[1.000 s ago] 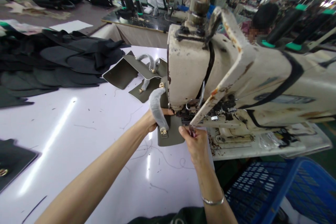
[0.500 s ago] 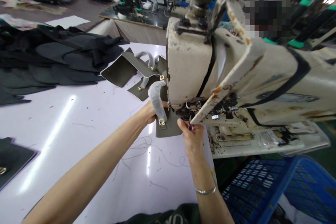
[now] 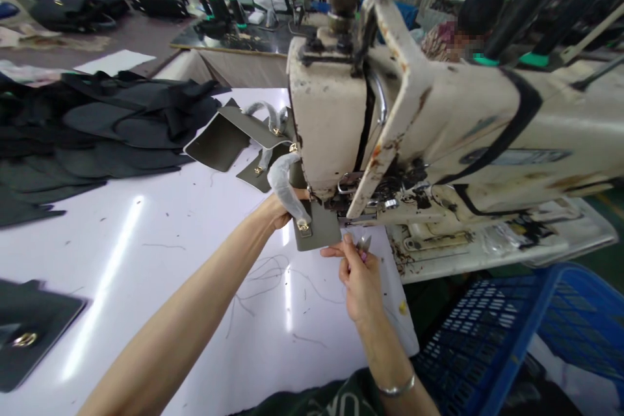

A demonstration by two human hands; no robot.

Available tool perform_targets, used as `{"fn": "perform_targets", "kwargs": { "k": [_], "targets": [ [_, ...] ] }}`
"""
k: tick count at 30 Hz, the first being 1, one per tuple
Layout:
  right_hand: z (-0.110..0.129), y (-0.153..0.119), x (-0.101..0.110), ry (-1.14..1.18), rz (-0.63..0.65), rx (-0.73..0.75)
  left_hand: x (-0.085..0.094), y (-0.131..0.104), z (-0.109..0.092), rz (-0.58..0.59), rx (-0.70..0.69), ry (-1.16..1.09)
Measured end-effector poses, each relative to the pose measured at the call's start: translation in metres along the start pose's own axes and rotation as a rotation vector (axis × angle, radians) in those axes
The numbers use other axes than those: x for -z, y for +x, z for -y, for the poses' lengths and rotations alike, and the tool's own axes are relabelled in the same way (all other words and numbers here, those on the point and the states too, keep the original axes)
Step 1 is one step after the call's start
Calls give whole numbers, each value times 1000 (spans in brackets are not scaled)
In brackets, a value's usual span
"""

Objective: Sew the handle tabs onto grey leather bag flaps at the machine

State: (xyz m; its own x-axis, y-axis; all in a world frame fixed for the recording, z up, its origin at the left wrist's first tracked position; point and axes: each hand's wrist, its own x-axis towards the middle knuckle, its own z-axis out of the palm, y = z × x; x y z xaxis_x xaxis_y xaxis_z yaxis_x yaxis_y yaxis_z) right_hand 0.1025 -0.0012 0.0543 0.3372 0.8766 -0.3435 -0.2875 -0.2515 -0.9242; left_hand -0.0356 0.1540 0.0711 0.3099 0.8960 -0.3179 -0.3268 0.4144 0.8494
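A grey-green bag panel [image 3: 319, 231] lies under the sewing machine's needle area. Its arched handle [image 3: 281, 179], wrapped in clear plastic, is fixed to it by gold-coloured hardware. My left hand [image 3: 277, 211] grips the panel's left side beneath the handle; the handle and machine head partly hide its fingers. Just in front of the needle area, my right hand [image 3: 359, 270] holds small thread snips [image 3: 363, 246], pink with pointed metal blades, in its curled fingers. Its index finger stretches left to the panel's near edge.
The sewing machine [image 3: 326, 110] rises over the right of the white table [image 3: 195, 312]. More handled panels [image 3: 221, 136] lie behind the work. Dark cut pieces [image 3: 112, 117] are heaped left, and another panel [image 3: 34, 331] is nearer. A blue crate [image 3: 517, 325] stands right; a person [image 3: 480, 13] sits beyond.
My right hand has drawn back from the needle area toward me, its index finger now extended and the snips' blades showing. My left hand stays on the panel. The camera view has shifted slightly.
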Motion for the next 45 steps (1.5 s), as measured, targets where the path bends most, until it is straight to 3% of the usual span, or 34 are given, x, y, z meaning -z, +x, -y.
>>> {"fn": "perform_targets", "kwargs": {
  "k": [3, 10, 15, 22, 30, 45],
  "targets": [
    [2, -4, -3, 39, 74, -58, 3, -1, -1, 37, 3, 36],
    [4, -7, -8, 107, 34, -73, 24, 6, -6, 159, 86, 214],
    [9, -3, -11, 247, -1, -176, 24, 6, -11, 255, 43, 225],
    [8, 3, -15, 202, -47, -119, 15, -4, -12, 202, 45, 265],
    [6, 0, -20, -121, -178, 78, 17, -9, -9, 148, 61, 318],
    [7, -1, -18, -143, -170, 123, 2, -15, 0, 8, -67, 169]
  ]
}}
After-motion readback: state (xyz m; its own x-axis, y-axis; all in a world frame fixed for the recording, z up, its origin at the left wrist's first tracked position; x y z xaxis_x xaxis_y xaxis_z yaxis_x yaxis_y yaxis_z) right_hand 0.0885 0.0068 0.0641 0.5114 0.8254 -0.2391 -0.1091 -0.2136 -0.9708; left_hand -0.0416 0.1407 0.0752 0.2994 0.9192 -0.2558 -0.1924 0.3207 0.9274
